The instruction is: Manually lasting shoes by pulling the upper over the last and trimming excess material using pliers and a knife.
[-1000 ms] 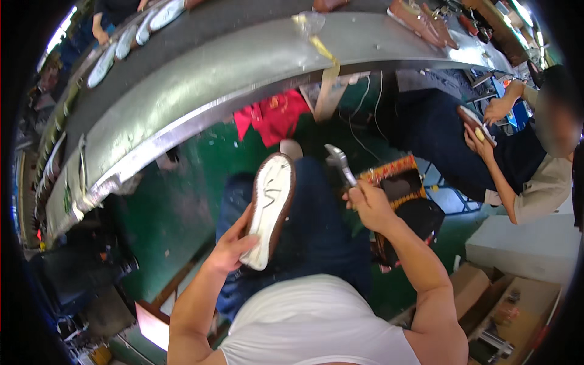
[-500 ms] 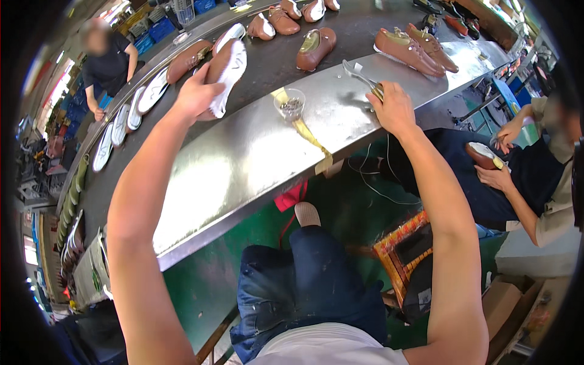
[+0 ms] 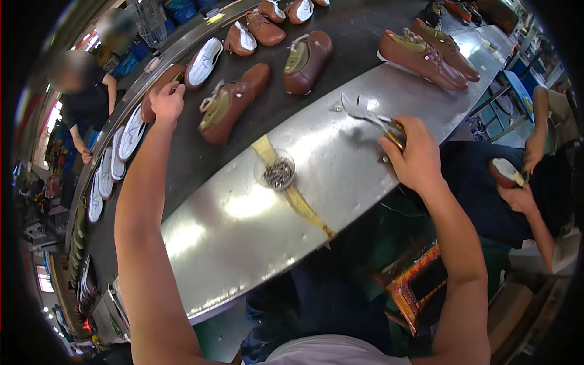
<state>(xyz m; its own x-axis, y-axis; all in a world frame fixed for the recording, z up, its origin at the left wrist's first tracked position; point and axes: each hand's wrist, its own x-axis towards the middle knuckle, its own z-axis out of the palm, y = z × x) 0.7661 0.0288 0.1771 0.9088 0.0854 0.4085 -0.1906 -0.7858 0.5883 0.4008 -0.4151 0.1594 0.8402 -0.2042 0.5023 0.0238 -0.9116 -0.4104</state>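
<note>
My left hand (image 3: 167,103) reaches to the far side of the dark belt, its fingers closed on the opening of a brown shoe (image 3: 157,85). Part of that shoe is covered by the hand. Nearer to me, another brown lace-up shoe (image 3: 234,104) stands sole down on the belt, touched by neither hand. Over the metal ledge, my right hand (image 3: 417,153) is wrapped around the handles of metal pincers (image 3: 369,114). Their jaws are spread apart and point up and left, with nothing between them.
A clear cup of small metal pieces (image 3: 279,171) sits on yellow tape on the metal ledge (image 3: 225,228). White-soled shoes (image 3: 131,137) line the belt's left, with more brown shoes (image 3: 266,28) beyond. A co-worker's hand (image 3: 519,198) holds a shoe at right; another person (image 3: 85,100) stands across the belt.
The shoe from my left hand now rests sole down on the belt. That hand has moved left to a different brown shoe. My right hand still holds the pincers; the view has shifted.
</note>
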